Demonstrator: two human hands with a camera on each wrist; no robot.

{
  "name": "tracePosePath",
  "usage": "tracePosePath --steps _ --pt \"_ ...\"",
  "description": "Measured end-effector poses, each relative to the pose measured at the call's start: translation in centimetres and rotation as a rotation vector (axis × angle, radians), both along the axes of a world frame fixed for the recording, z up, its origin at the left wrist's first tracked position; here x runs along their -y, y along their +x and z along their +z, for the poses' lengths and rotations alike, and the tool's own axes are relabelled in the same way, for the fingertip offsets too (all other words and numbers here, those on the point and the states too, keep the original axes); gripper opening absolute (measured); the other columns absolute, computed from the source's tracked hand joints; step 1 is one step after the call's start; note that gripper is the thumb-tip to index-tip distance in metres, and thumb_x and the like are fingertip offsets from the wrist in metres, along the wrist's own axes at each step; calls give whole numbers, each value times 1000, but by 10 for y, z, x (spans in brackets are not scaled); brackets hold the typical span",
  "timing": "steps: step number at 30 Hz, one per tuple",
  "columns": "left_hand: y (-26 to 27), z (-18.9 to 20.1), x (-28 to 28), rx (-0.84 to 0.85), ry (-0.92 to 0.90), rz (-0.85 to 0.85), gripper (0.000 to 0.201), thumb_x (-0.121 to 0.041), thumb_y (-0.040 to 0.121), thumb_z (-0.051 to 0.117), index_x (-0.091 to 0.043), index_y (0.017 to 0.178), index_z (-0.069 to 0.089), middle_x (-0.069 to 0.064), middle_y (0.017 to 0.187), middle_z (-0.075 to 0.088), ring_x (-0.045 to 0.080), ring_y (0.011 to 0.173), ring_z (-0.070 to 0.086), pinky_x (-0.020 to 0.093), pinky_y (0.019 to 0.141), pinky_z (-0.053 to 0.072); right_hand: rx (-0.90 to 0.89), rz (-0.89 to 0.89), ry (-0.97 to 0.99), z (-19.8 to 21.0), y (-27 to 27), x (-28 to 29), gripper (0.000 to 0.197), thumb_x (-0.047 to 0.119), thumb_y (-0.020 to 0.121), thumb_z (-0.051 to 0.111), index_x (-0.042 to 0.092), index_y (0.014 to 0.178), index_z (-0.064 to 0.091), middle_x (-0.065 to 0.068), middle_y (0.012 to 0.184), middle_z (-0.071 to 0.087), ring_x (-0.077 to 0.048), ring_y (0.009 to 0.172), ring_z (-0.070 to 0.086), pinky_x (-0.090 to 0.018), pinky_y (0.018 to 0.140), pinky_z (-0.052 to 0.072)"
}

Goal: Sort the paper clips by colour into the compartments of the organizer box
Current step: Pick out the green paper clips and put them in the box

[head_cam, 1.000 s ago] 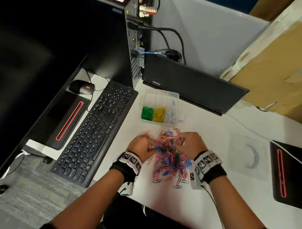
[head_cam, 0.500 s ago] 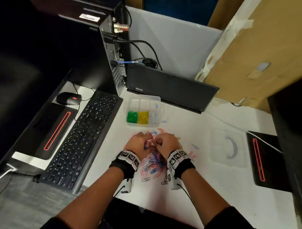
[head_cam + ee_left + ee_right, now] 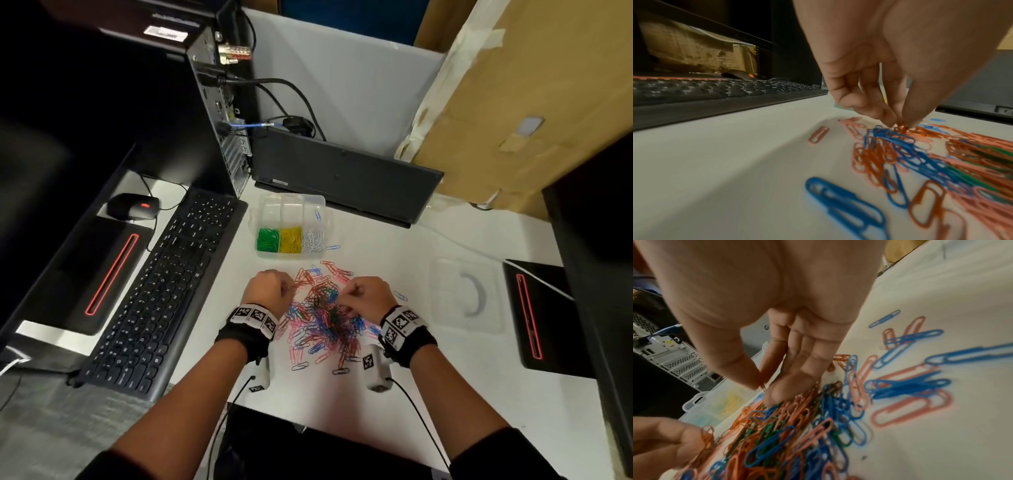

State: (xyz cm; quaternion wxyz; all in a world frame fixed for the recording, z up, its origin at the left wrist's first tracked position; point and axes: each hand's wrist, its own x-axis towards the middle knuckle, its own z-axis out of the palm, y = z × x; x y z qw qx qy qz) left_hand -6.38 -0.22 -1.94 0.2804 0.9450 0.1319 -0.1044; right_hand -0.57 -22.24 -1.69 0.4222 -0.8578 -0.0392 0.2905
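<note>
A loose pile of red, blue and a few green paper clips (image 3: 322, 318) lies on the white desk. Behind it stands the clear organizer box (image 3: 320, 202), with green, yellow and white clips in its front compartments and one blue clip at the back right. My left hand (image 3: 274, 291) is at the pile's left edge, and its fingertips (image 3: 900, 125) pinch a small bunch of red clips. My right hand (image 3: 346, 296) hovers over the pile's top right. Its thumb and forefinger (image 3: 761, 384) pinch a red clip, while the other fingers touch the pile.
A black keyboard (image 3: 161, 294) and mouse (image 3: 133, 205) lie to the left, with a computer tower (image 3: 222, 102) behind. A black slab (image 3: 342, 174) leans behind the box. The clear lid (image 3: 466, 294) and a black device (image 3: 534, 315) lie to the right. One blue clip (image 3: 333, 247) sits beside the box.
Half a second ago the two hands were close together over the pile. Now they have drawn apart, the left to the pile's left edge, each pinching red clips.
</note>
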Motion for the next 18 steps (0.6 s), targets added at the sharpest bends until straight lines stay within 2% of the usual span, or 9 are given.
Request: tracePosePath --steps 2,4,6,8,10,11,14,18 --pt "-1 2 -1 4 24 -9 16 -19 84 64 -24 97 72 3 95 68 23 88 63 32 80 53 40 -23 -50 -2 0 3 7 12 74 78 13 72 72 -2 63 72 -18 65 71 -39 72 62" --pt "0 2 3 22 22 -74 29 -11 82 63 -24 108 69 4 97 64 24 90 61 34 82 52 105 -4 -135 -2 1 4 9 14 71 78 20 73 72 5 64 70 -11 67 69 -35 74 61" --pt "0 5 14 33 15 -164 28 -16 83 63 -26 110 68 1 92 62 21 86 60 32 80 52 159 57 -196 -1 1 2 12 16 73 76 26 78 71 9 72 67 -8 72 66 -31 75 59" --pt "0 7 25 20 14 -136 14 -37 86 63 -28 93 71 -5 81 64 17 78 61 29 74 51 251 126 -261 -2 3 -5 9 21 76 74 28 81 70 8 86 61 -11 82 63 -30 76 56" --pt "2 6 33 -25 20 -20 32 -54 84 60 -25 76 73 -9 72 66 13 71 61 25 69 50 346 185 -321 -5 7 -15 4 25 79 73 28 80 71 3 96 55 -13 90 57 -32 76 54" --pt "4 6 36 -46 18 23 35 -56 82 61 -25 71 73 -9 70 67 13 70 61 25 69 51 369 215 -347 -6 9 -20 3 26 79 73 28 80 71 2 98 54 -14 93 55 -33 77 54" --pt "8 7 41 -115 -15 41 29 -53 78 68 -25 70 72 -8 75 69 14 75 64 27 72 54 385 285 -386 -12 14 -30 2 26 80 73 27 82 74 0 101 54 -17 98 54 -35 80 54" --pt "10 6 42 -159 -71 89 12 -36 79 70 -26 73 72 -6 84 71 15 82 66 27 77 55 354 293 -375 -16 17 -33 2 26 81 75 25 81 74 2 97 58 -16 94 57 -34 80 53"
